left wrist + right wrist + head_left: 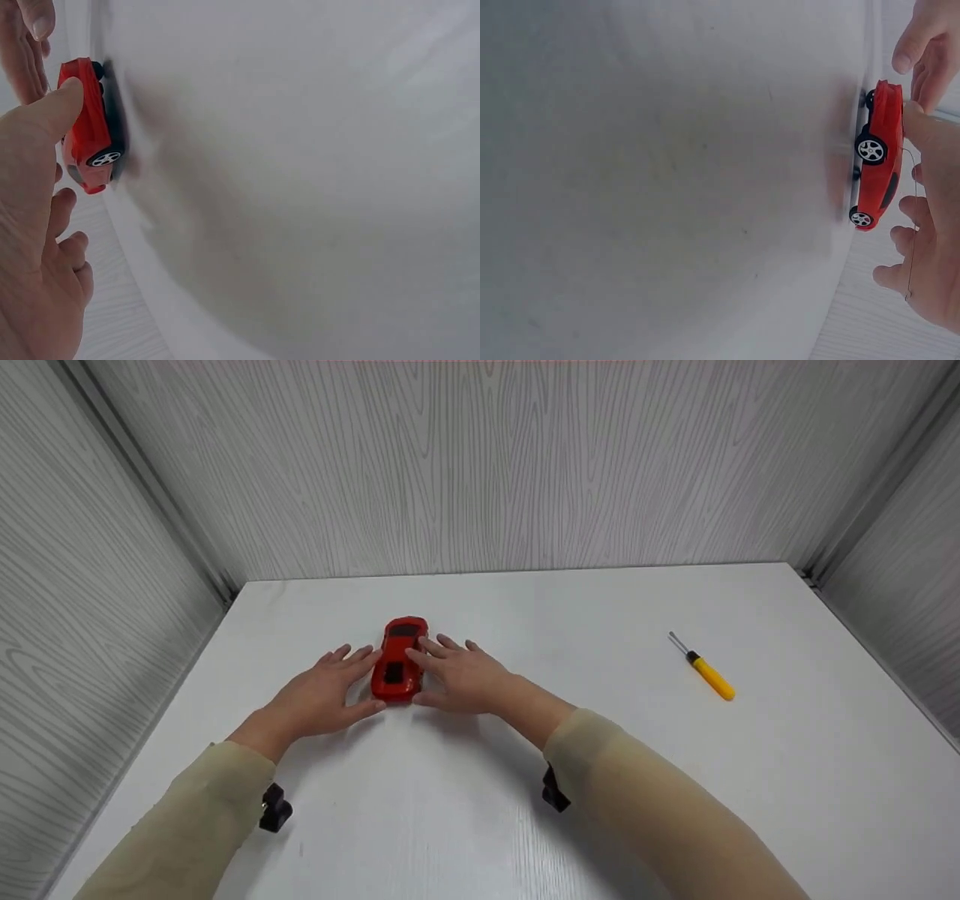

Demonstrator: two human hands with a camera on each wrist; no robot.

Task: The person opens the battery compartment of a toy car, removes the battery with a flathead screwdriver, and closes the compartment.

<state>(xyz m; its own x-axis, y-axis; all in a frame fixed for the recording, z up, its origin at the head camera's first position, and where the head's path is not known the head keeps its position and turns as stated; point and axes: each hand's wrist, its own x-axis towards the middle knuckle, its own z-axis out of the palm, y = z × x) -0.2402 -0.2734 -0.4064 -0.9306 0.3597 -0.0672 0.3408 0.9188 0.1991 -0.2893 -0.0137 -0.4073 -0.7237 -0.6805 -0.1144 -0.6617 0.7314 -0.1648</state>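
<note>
Tabletop (420,825): right hand (466,681) partly hides red car (399,648).

The left hand (319,701) and right hand (466,681) flank a red car (397,655), screwdriver (703,667) well apart.

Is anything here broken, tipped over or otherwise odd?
One small oddity: a thread-like line shows against the right hand in the right wrist view; I can't tell what it is. Otherwise nothing stands out: the car is upright, with no visible damage.

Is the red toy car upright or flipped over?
Upright: the red toy car shows its roof from above, and its wheels face the white tabletop.
</note>
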